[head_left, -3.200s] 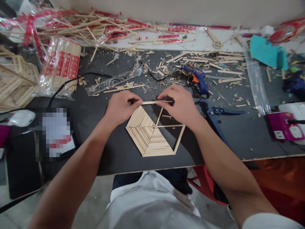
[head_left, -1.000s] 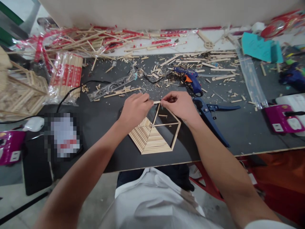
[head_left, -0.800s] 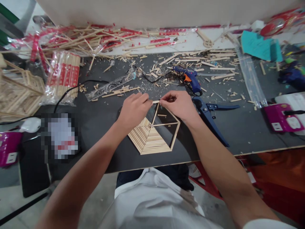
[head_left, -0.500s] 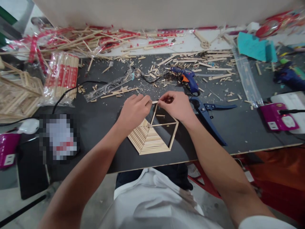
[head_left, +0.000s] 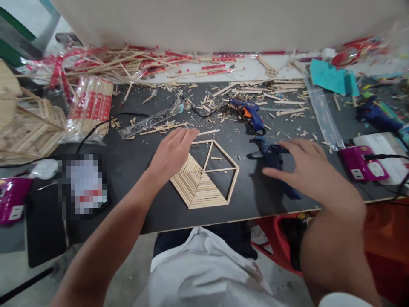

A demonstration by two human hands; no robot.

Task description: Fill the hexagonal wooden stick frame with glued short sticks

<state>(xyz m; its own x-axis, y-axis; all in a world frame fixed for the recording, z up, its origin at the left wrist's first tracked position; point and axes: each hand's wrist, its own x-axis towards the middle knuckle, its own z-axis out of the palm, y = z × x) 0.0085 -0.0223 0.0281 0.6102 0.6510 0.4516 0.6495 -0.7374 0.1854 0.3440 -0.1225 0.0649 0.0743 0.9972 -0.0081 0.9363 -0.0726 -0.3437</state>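
The hexagonal frame of pale wooden sticks (head_left: 207,191) lies flat on the dark grey tabletop (head_left: 179,219), near its front edge. Taking that frame as the clock's centre, with twelve pointing away from the person, its sections at six, eight and ten o'clock carry close rows of sticks, though the left hand (head_left: 174,152) hides part of the ten o'clock one; those at twelve, two and four are open, and a short loose wooden piece (head_left: 216,158) lies inside the two o'clock opening. The left hand is at ten o'clock, palm down over the frame's edge, its fingers close together with a slim, pale wooden stick (head_left: 211,132) sticking out from the fingertips towards one o'clock. At three o'clock the right hand (head_left: 303,169) has thumb and fingers spread wide about the dark blue hand cutter (head_left: 272,158); whether they touch it I cannot tell. The blue glue gun with an orange trigger (head_left: 251,113) lies at one o'clock, the clear plastic ruler (head_left: 150,120) between ten and eleven, and the bundled sticks in red-printed clear wrapping (head_left: 91,104) farther out at ten.
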